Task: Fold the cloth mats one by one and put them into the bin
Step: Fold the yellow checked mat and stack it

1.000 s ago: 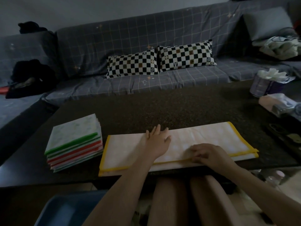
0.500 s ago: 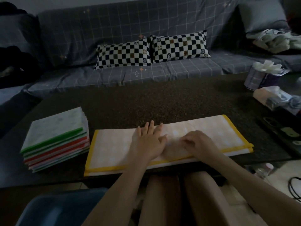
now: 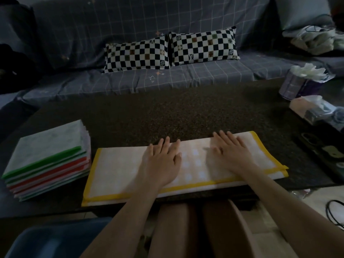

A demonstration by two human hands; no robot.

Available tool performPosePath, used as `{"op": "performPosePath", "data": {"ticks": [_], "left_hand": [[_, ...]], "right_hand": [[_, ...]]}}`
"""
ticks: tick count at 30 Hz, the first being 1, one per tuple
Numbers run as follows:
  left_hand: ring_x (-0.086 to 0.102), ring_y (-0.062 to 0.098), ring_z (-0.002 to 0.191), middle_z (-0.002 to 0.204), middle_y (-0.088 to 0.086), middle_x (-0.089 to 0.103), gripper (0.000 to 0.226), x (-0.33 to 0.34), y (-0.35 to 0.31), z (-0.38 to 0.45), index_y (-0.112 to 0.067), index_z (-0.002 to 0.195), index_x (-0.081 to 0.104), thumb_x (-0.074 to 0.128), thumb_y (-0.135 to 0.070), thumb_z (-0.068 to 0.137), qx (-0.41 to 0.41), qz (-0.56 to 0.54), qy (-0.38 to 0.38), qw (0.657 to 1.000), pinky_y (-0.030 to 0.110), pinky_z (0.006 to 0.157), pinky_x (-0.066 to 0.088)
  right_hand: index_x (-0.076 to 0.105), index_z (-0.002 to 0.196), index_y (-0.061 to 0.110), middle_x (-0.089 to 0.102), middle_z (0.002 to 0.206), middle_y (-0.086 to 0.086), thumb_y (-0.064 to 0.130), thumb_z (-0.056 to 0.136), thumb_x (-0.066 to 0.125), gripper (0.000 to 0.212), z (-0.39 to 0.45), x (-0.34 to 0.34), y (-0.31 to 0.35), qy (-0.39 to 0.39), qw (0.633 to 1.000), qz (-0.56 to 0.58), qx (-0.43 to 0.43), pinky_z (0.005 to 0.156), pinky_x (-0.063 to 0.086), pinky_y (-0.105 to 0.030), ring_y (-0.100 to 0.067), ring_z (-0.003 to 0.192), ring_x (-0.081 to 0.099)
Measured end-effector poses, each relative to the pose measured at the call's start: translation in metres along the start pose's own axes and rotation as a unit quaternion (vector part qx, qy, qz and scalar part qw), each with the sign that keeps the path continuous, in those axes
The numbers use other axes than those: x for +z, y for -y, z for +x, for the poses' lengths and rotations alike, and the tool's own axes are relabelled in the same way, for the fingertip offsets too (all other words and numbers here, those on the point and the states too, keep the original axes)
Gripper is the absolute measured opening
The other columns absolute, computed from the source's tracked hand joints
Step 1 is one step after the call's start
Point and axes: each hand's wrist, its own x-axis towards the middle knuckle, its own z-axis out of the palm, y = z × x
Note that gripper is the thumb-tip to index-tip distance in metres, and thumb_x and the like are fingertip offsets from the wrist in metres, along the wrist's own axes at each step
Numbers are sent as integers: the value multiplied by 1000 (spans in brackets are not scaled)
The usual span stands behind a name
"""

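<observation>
Nearest the camera, at the lower left, sits a blue bin (image 3: pixel 46 241), below the edge of the surface, with the person's bare knees beside it to the right. Two forearms reach forward over the knees onto a dark speckled surface (image 3: pixel 186 118). Along its near edge lies a yellow-trimmed cloth mat (image 3: pixel 119 174), folded into a long strip with its layered edges showing at the right end. The left hand (image 3: pixel 162 162) lies flat on the middle of the mat, fingers straight and slightly spread, its grip open and holding nothing. The right hand (image 3: pixel 232 153) rests palm down on the right half of the mat, fingers likewise extended and pressing the cloth, with nothing held. Just left of the mat, not quite touching it, stands a stack of folded mats (image 3: pixel 48 159) with green and red borders. At the far right of the surface are a tissue box (image 3: pixel 307 107) and a purple tissue pack (image 3: pixel 301 84). Beyond the surface runs a grey checked sofa (image 3: pixel 186 77), carrying two black-and-white checkered pillows (image 3: pixel 167 51) side by side and a heap of pale clothes (image 3: pixel 320 40) at its right end.
</observation>
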Motion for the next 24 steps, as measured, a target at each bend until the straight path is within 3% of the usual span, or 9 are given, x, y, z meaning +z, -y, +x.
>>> {"op": "performPosePath", "data": {"ticks": [4,11,18,24], "left_hand": [[-4,17,147,161,-1,-2,54,1,-1,-1,-36,149,-9,3,-47,97,-3,12,5,1000,47,119,2],[-4,17,147,161,-2,-2,54,-5,-2,-3,-36,149,-8,5,-47,98,-8,7,13,1000,48,119,2],[-1,17,147,161,-2,1,53,-9,2,-3,-35,150,-2,9,-44,99,-12,0,22,1000,48,119,1],[-4,17,147,160,-3,-2,54,-14,32,-15,-32,151,-3,11,-43,100,-7,-12,35,999,46,119,-2]], "right_hand": [[-1,148,32,-1,158,3,55,95,13,59,-4,-5,-29,-6,997,6,73,117,-5,-38,-16,145,-6],[-3,149,28,-5,158,-2,50,97,14,58,-5,-13,-20,17,997,20,79,116,-6,-38,-19,145,-8],[5,150,18,-3,158,-1,29,102,20,51,-11,-4,72,22,987,114,-111,117,-3,-32,-13,145,-5],[1,150,24,-5,158,4,43,99,15,56,-15,12,86,6,995,-24,-101,116,-5,-33,-10,145,-6]]}}
